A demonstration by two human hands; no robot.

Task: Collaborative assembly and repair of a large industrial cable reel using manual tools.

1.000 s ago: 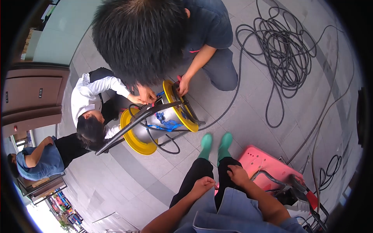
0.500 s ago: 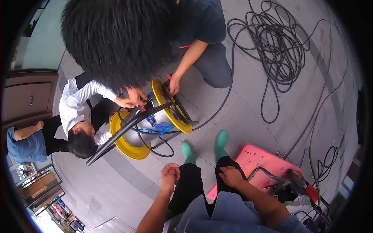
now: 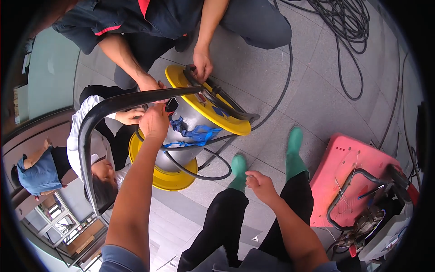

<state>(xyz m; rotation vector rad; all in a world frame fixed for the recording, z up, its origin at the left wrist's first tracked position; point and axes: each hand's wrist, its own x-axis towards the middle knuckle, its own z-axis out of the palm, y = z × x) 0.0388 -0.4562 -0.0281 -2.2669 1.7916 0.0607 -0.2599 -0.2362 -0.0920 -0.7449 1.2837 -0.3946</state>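
A: Where is the cable reel?
B: On the tiled floor, beyond the person's green boots, with a co-worker's hand at its upper yellow flange.
A: And the person's own hands?
B: The left hand reaches to the drum, beside a small dark box; its fingers are hidden, so I can't tell whether they grip anything. The right hand hangs over the lap, fingers curled in narrow, nothing visible in them.
A: How would it handle?
B: Probably heavy and rigid, its bare drum rather slick. I'd take the black tubular handle or a flange rim, not the blue wrapping, which looks thin and likely to tear. The black cable seems bendable but springy.
A: Any brand or label?
B: No lettering I can read on the reel.
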